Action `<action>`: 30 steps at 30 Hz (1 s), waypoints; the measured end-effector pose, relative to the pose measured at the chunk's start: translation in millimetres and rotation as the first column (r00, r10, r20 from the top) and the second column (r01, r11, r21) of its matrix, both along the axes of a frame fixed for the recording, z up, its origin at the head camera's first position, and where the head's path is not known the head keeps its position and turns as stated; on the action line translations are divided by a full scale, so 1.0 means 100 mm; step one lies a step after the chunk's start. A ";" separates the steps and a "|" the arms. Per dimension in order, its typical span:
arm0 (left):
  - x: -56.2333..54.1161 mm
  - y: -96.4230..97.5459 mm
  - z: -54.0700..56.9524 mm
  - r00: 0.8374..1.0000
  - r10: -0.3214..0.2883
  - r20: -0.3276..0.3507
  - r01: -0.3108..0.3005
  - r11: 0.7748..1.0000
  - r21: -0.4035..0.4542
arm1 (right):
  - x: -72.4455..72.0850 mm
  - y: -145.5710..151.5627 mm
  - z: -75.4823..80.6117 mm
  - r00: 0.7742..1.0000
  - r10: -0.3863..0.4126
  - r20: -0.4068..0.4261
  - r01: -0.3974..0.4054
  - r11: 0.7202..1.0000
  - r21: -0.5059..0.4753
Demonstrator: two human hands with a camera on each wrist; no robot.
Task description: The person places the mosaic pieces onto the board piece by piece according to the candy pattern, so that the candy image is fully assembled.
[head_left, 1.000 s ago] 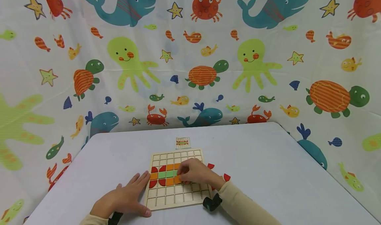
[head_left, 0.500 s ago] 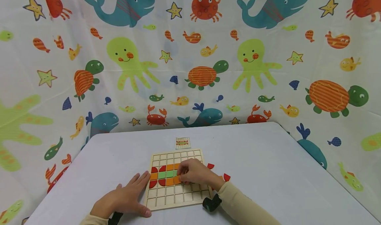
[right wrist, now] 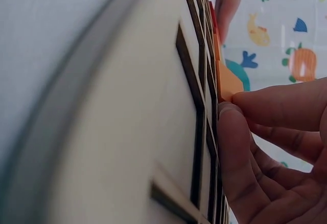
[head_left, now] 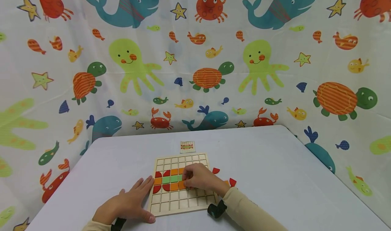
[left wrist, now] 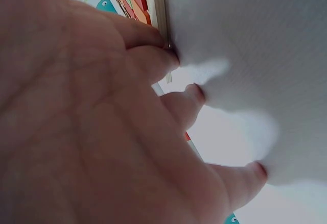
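Observation:
A wooden grid board lies on the white table, with red quarter-round pieces, orange squares and green squares set in its left and middle cells. My right hand is over the middle of the board. Its thumb and index finger pinch an orange tile, which stands slightly proud of the grid in the right wrist view. With fingers spread, my left hand rests along the board's left edge, fingertips against the side and the thumb by the near corner.
A small pattern card lies beyond the board's far edge. Loose red pieces and an orange piece lie to the right of the board, partly behind my right forearm. A printed sea-animal curtain hangs behind the table.
My right hand's fingers have shifted only slightly at the same orange tile, showing a little more of the green square beside it. The left hand stays in place.

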State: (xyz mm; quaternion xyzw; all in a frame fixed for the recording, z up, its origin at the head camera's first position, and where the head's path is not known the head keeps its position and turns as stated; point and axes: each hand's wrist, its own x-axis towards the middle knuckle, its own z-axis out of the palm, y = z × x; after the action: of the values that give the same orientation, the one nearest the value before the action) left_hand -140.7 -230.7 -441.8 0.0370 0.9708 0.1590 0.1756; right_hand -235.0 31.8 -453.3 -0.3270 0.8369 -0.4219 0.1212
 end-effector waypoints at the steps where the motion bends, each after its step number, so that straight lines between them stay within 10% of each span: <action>1: 0.00 0.00 0.00 1.000 0.000 0.000 0.000 1.000 0.000 | -0.01 0.00 -0.01 1.000 0.001 -0.005 -0.001 1.000 0.001; 30: 0.00 0.00 0.00 1.000 -0.002 -0.003 0.002 1.000 0.006 | -0.02 -0.04 -0.03 0.995 -0.025 -0.092 0.031 0.997 0.068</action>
State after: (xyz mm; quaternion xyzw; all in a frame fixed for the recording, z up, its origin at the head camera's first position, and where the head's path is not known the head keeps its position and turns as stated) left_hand -141.2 -231.0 -441.4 0.0388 0.9706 0.1615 0.1744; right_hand -237.2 28.0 -456.5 -0.3296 0.8601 -0.3791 0.0882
